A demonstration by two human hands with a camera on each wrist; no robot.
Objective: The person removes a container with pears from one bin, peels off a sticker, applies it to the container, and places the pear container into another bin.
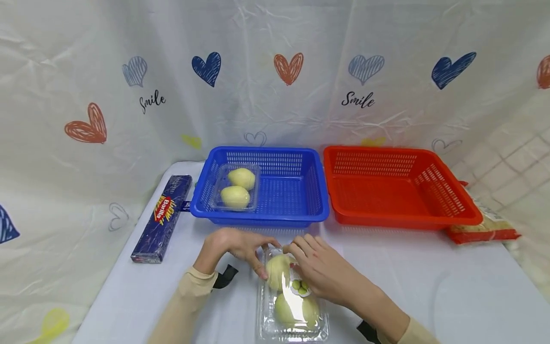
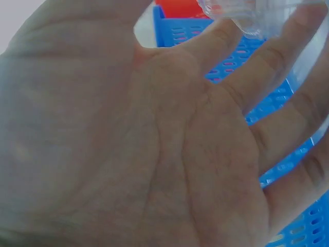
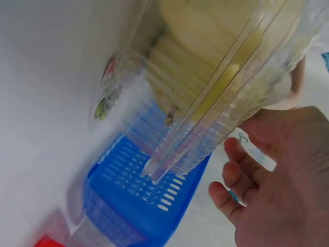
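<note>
A clear plastic clamshell box (image 1: 268, 321) of pale yellow fruits (image 1: 284, 308) lies at the table's near side, with a fruit-picture label (image 1: 299, 287) on its lid. My left hand (image 1: 240, 247) grips its far left corner, thumb along the side and index finger at the far edge. In the left wrist view, fingers spread past the plastic edge (image 2: 254, 20). My right hand (image 1: 320, 270) bends over the far right part of the lid, fingertips at the far edge. The right wrist view shows its thumb and index finger at the ridged rim (image 3: 226, 126), other fingers loosely curled.
A blue basket (image 1: 288, 217) behind the hands holds another clear box (image 1: 253, 203) with two fruits. To its right stands a red basket (image 1: 386, 220), with a red-edged bag (image 1: 485, 234) partly behind it. A dark blue Barilla pasta box (image 1: 154, 234) lies at left.
</note>
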